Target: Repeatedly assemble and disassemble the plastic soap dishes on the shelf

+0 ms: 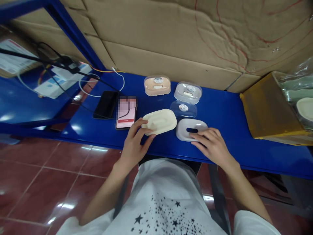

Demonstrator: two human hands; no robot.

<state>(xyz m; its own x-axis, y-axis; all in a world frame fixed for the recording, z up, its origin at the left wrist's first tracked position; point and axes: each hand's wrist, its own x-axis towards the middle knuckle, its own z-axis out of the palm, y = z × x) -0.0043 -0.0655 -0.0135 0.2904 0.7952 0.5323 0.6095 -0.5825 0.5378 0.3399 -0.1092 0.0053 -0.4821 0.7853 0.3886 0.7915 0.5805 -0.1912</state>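
Observation:
In the head view, my left hand (137, 142) pinches the left end of a cream oval tray (162, 121) with a recessed middle, fingers above and thumb at the near edge. My right hand (212, 143) grips the right, near side of a white oval dish (183, 129) with a dark slot in it. Its fingertips rest at the slot's near edge. Just behind the white dish lies a clear lid (177, 109) with a round sticker. Farther back stand a peach lidded case (157, 88) and a pale grey lidded case (187, 94), each with a sticker on top.
A lit phone (126, 112) and a dark phone (105, 104) lie left of the tray on the blue table (227, 114). At right stands a cardboard box (259, 104) holding wrapped pieces. Cables (89, 95) run at the left, and a cardboard wall (166, 36) closes the back.

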